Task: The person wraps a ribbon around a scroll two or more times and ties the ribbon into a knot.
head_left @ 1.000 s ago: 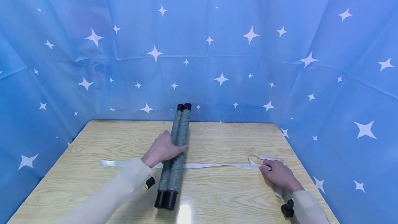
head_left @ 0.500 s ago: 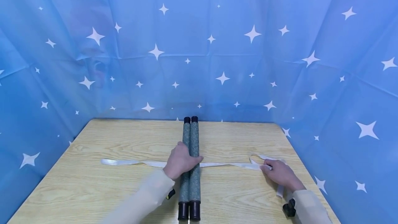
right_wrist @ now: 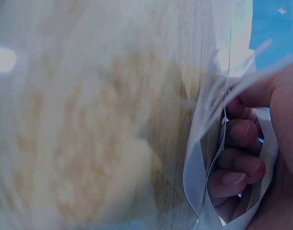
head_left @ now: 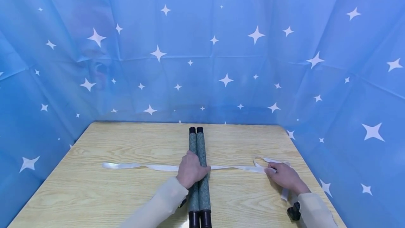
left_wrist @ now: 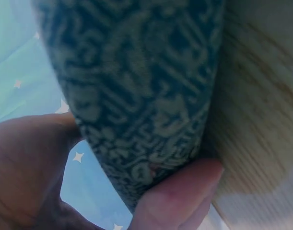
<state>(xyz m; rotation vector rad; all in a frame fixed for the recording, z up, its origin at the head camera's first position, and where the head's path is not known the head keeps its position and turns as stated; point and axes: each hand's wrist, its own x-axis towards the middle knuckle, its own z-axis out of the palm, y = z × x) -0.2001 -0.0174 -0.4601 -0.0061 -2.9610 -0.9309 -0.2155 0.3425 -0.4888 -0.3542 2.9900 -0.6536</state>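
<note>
A hanging scroll rolled into two side-by-side rolls [head_left: 204, 194], in green patterned cloth with dark end knobs, lies lengthwise near the middle of the table. My left hand [head_left: 191, 171] grips it around its middle, thumb on the right side; the left wrist view shows the patterned cloth [left_wrist: 136, 72] close up between thumb and fingers. A white ribbon [head_left: 158, 167] runs crosswise, passing beneath the scroll. At the right, my right hand [head_left: 285, 178] pinches the ribbon's far part, where it loops. In the right wrist view the ribbon [right_wrist: 194, 167] hangs beside curled fingers.
The wood-grain table [head_left: 95, 192] carries these things. Behind and on both sides hangs a blue curtain [head_left: 202, 45] with white stars. A dark wrist device [head_left: 294, 211] sits by the right cuff.
My left hand has carried the scroll rightward and toward me, straightening it from a slant, and lowered it across the ribbon. The right hand has stayed in place with the ribbon.
</note>
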